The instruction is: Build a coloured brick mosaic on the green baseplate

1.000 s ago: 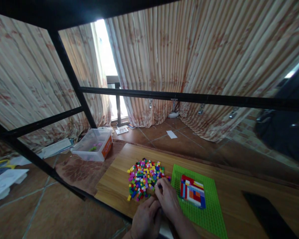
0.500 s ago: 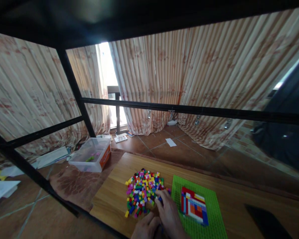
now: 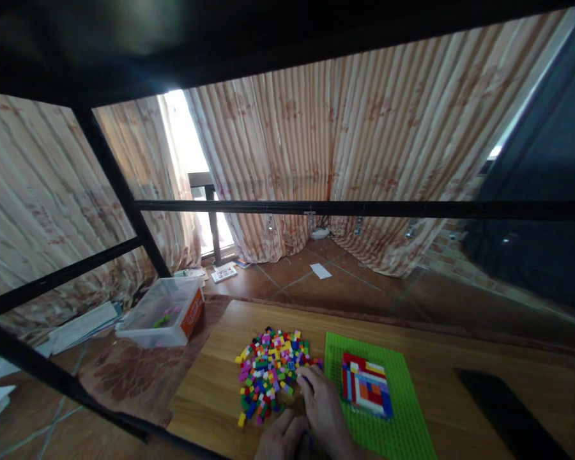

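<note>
A heap of loose, many-coloured building bricks (image 3: pixel 267 370) is spread on the wooden tabletop. My right hand (image 3: pixel 324 409) is at the heap's right edge, fingers bent and drawn together; whatever they hold is hidden. Low in the view, my left hand (image 3: pixel 282 436) is just in front of the heap, its fingers curled in beside my right wrist. A small dark blue or purple bit shows by its fingertips, too unclear to name. Right of my hands lies a green baseplate (image 3: pixel 409 396), bearing a flat block of red, white, blue and orange bricks (image 3: pixel 365 385).
A dark flat object (image 3: pixel 501 409) lies on the tabletop (image 3: pixel 199 390) at right. Left on the floor stands a clear plastic box (image 3: pixel 160 329) with a few green and pink pieces. Black metal frame bars (image 3: pixel 364 209) cross above and to the left, before the curtains (image 3: pixel 287 147).
The head view has turned slightly right, so the scene shifts left. Both hands stay near the front right of the heap, with the right hand's fingers slightly more drawn in.
</note>
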Available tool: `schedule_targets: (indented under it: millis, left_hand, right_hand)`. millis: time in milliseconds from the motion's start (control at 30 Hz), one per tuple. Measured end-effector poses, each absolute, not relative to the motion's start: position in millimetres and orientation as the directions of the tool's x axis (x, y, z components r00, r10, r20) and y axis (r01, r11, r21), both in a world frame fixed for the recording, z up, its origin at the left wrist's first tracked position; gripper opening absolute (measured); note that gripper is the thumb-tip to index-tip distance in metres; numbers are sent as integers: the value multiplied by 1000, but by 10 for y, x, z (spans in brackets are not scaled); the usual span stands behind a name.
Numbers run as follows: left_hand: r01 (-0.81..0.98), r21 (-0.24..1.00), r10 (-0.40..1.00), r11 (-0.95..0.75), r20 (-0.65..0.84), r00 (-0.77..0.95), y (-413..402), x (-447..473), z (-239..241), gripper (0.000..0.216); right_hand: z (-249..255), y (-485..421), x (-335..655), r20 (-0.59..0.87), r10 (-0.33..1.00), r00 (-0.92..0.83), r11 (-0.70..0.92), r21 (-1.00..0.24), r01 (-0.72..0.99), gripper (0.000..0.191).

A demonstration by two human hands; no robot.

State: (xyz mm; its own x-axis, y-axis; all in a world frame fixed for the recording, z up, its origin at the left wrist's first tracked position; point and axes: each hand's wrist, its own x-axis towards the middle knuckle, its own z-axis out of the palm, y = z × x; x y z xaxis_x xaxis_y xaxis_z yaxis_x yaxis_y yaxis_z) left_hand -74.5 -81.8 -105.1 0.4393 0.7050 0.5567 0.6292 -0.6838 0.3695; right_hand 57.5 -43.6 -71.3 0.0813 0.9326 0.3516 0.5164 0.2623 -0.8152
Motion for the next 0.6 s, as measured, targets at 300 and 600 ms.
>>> schedule_targets:
  millis: [300, 600]
  left_hand:
    - [581, 503, 766, -640, 480, 427, -900, -715, -757, 20]
    - [594, 528, 792, -607, 460, 402, -922, -695, -723, 22]
  right_hand:
    - [-653, -414, 580, 350, 934, 69, 272, -823, 499, 28]
    - [-542, -417, 569, 354, 935, -12, 317, -821, 476, 24]
